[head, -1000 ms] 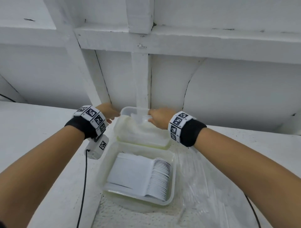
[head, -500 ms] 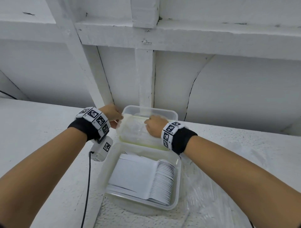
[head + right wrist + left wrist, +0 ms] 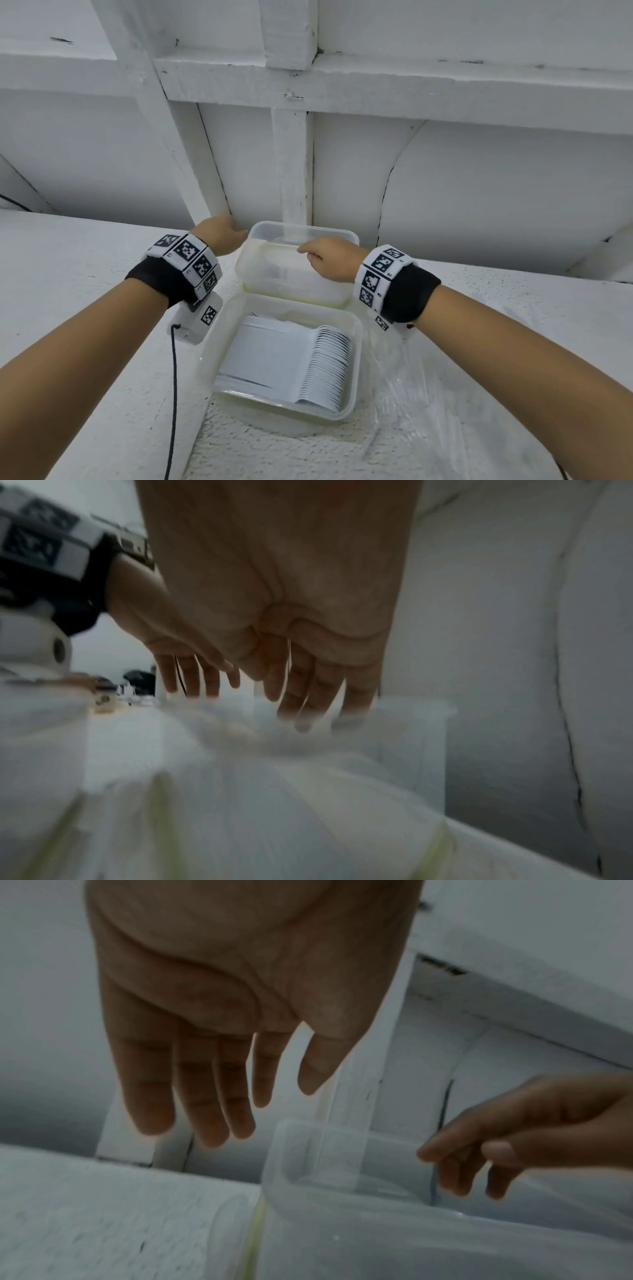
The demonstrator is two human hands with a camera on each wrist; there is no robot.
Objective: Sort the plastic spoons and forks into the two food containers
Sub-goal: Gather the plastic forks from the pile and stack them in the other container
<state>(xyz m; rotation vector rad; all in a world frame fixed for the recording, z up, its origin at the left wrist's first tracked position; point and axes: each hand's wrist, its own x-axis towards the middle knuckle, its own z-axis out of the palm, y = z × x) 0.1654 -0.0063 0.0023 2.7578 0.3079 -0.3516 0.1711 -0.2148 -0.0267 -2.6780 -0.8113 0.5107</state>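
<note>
The far food container (image 3: 301, 263) stands at the back edge of the counter (image 3: 68, 260), against the wall. The near food container (image 3: 356, 346) stands directly in front of it and holds a nested row of white plastic spoons (image 3: 325, 366).

**Hand state.** The left hand (image 3: 219, 234) hangs beside the far container's left wall, fingers (image 3: 192, 1096) straight and loosely spread, holding nothing. The right hand (image 3: 329, 257) is over the far container's opening, fingers (image 3: 308, 696) extended downward and relaxed; no utensil is visible in them. The right-wrist view is blurred, so contact with the contents cannot be confirmed.

**Contents.** White utensils show faintly through the far container's cloudy wall; their type cannot be determined.

**Hazards (assessment).**
- The containers are light. A knock from either hand could slide or tip the far one against the wall.
- A wrist catching the near rim could scatter the stacked spoons.

**Surroundings.** Crumpled clear plastic wrap (image 3: 428, 394) lies right of the near container and may hide loose utensils. A black cable (image 3: 173, 394) hangs from the left wrist unit and could snag on the near container's corner.
</note>
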